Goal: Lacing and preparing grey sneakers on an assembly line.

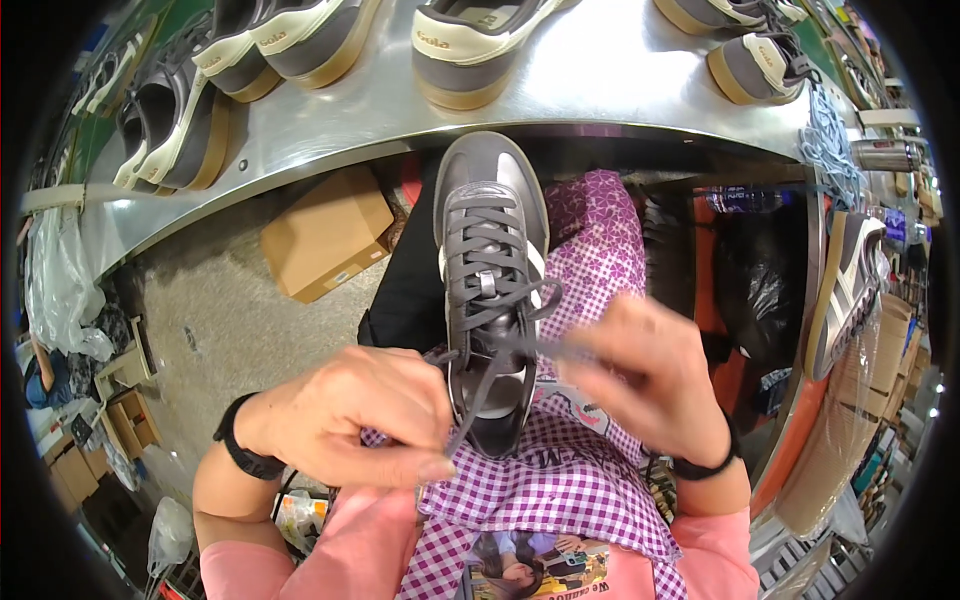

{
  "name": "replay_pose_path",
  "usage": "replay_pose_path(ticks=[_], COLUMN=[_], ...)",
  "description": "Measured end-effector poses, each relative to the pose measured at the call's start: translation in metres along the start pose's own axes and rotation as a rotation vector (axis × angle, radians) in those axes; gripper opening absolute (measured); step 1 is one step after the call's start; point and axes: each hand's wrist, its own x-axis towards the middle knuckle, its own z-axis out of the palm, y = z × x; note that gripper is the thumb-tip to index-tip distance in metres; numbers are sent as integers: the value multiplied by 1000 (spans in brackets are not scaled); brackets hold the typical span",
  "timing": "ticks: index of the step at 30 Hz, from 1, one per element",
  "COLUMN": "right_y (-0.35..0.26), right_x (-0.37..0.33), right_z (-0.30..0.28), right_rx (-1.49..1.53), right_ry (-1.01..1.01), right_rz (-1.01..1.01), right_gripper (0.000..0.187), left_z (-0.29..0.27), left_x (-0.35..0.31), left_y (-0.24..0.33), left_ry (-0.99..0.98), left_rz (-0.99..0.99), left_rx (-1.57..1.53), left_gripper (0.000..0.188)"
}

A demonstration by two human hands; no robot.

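Observation:
A grey sneaker (490, 165) with pale side stripes lies toe-away over my lap, below the edge of a metal bench. Its dark grey shoelace (487, 388) is threaded up the front, with a loop and loose ends at the collar. At the left of the collar, my left hand (355, 412) pinches one lace end between thumb and fingers. My right hand (650, 375) is blurred by motion on the other side; a lace strand stretches to its curled fingertips. Beneath the heel is a purple checked apron (540, 495).
Several similar sneakers (465, 75) stand along the metal bench (600, 65). A cardboard box (330, 235) sits on the floor at left. Blue laces (830, 145) hang at the bench's right end, above another upright sneaker (848, 290). A black bag (765, 280) is under the bench.

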Motion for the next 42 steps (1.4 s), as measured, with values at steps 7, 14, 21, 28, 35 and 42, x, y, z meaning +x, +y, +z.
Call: replay_pose_path(ticks=[7, 14, 21, 28, 35, 42], right_y=[36, 27, 13, 8, 18, 7], right_x=[30, 10, -5, -13, -13, -2], right_z=[22, 6, -7, 3, 9, 46], right_rx=[82, 350, 271, 299, 312, -142], right_ry=[23, 68, -252, 139, 157, 157], right_rz=[106, 394, 256, 3, 243, -180], right_gripper=[16, 16, 16, 11, 12, 34], left_z=[12, -18, -8, 46, 14, -34], left_x=[14, -20, -14, 26, 18, -83], left_y=[20, 20, 12, -11, -3, 167], left_ry=[-51, -68, 436, 411, 271, 874], left_rz=[-659, 13, -375, -54, -93, -340], left_rx=[429, -66, 880, 1001, 347, -985], left_gripper=[19, 17, 19, 18, 13, 27])
